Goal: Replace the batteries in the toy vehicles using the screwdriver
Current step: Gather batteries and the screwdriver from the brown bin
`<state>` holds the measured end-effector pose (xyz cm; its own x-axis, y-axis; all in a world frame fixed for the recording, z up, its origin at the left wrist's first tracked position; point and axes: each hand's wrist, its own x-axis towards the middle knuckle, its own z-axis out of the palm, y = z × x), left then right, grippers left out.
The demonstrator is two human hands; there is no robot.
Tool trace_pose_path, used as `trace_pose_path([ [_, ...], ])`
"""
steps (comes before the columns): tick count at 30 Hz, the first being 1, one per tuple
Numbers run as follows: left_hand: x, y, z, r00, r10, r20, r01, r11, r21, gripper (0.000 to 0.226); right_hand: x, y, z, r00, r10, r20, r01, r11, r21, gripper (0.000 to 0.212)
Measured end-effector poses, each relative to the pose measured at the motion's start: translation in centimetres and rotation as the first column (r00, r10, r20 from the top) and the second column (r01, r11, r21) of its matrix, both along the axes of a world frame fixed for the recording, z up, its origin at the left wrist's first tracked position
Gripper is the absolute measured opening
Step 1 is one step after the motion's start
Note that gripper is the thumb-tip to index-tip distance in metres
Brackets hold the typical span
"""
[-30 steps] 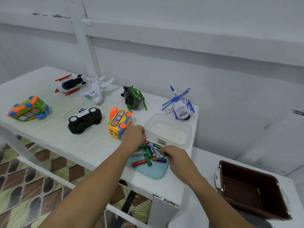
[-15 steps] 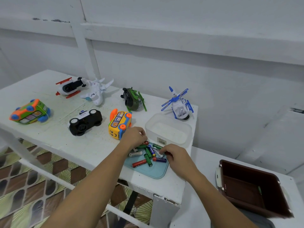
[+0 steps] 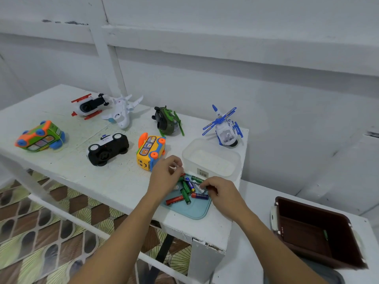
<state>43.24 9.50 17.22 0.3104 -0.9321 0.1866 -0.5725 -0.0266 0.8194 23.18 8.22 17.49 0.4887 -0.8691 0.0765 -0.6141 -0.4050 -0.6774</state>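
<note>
Several loose batteries [image 3: 185, 193], green, red and blue, lie in a shallow blue tray [image 3: 190, 212] at the table's near right. My left hand [image 3: 166, 178] hovers at the tray's far left corner with curled fingers beside a red-ended piece; whether it holds anything is hidden. My right hand [image 3: 220, 190] pinches a thin screwdriver [image 3: 193, 181], its shaft pointing left over the batteries. A yellow toy bus [image 3: 150, 150] lies on its side just left of my left hand. A black toy car [image 3: 107, 149] lies upside down further left.
On the white table [image 3: 123, 181] also sit a green-orange car [image 3: 40, 137], a red-white vehicle [image 3: 90, 105], a white plane [image 3: 123, 113], a green helicopter [image 3: 167, 121] and a blue helicopter [image 3: 225, 130]. A clear tub [image 3: 205, 171] stands behind the tray. A brown box [image 3: 313, 232] sits on the lower surface at right.
Both hands stay over the tray. My left hand's fingers have lifted and curled more, and my right hand has edged slightly left among the batteries.
</note>
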Motion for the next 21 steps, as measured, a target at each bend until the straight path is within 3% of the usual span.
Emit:
trace_pose_path([
  [3,-0.1,2.7,-0.1,0.995,-0.053,-0.081,0.056,0.998,0.029,0.012,-0.2,-0.1,-0.1,1.0,0.011,0.006,-0.011,1.0,-0.005,0.032],
  [8,-0.3,4.4,-0.8,0.993,-0.072,-0.092,0.079,0.994,0.08,0.012,-0.2,-0.1,-0.3,1.0,0.008,0.02,-0.008,1.0,0.005,0.03],
  [21,-0.3,4.6,-1.0,0.974,-0.05,0.219,0.036,0.997,0.069,0.037,-0.4,0.2,-0.5,0.999,0.039,0.029,-0.038,0.999,-0.022,0.025],
])
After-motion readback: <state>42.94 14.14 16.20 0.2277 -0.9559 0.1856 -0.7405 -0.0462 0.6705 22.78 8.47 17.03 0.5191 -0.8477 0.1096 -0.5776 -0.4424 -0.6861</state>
